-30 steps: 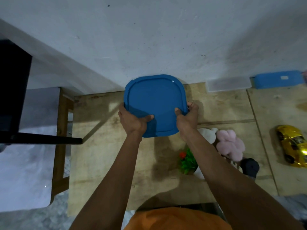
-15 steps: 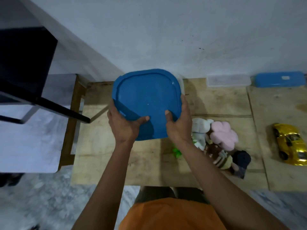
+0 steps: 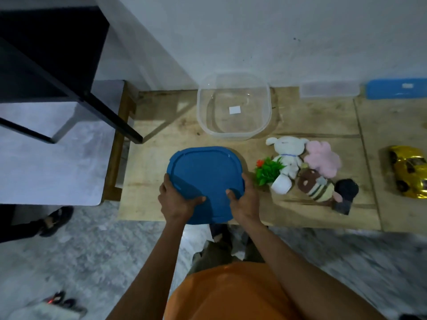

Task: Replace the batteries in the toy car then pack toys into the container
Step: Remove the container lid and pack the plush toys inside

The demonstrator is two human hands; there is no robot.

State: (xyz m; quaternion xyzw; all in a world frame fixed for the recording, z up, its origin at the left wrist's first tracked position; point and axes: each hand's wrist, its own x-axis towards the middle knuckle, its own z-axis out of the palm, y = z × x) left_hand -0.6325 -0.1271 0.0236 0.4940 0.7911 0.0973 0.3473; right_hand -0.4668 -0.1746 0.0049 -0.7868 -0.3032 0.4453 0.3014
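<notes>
Head view showed the clear, square plastic container [image 3: 233, 107] uncovered at the back of the pale wooden table [image 3: 157, 144], against the wall, with only a small white label visible on its bottom and no toys inside. Its blue, rounded-square plastic lid [image 3: 204, 179] was nearer the person, over the table's front edge; whether it rested on the wood or was held just above it could not be told. The left hand [image 3: 176, 202] grasped the lid's near left edge, thumb on top, and the right hand [image 3: 245, 199] grasped the near right edge the same way; the fingers beneath were hidden.

Just right of the lid lay a cluster of toys touching one another: a small green plastic plant with a red flower [image 3: 268, 169], a white plush rabbit [image 3: 286, 162], a pink fluffy plush [image 3: 322, 158], a brown striped plush [image 3: 315, 185] and a dark plush piece [image 3: 345, 192] too dim to identify. Well apart to the right, the shiny yellow toy car [image 3: 407, 170] was partly cut off by the frame edge. Against the wall sat a flat clear lidded box [image 3: 329, 90] and a flat blue box [image 3: 396, 88], their contents unreadable.
</notes>
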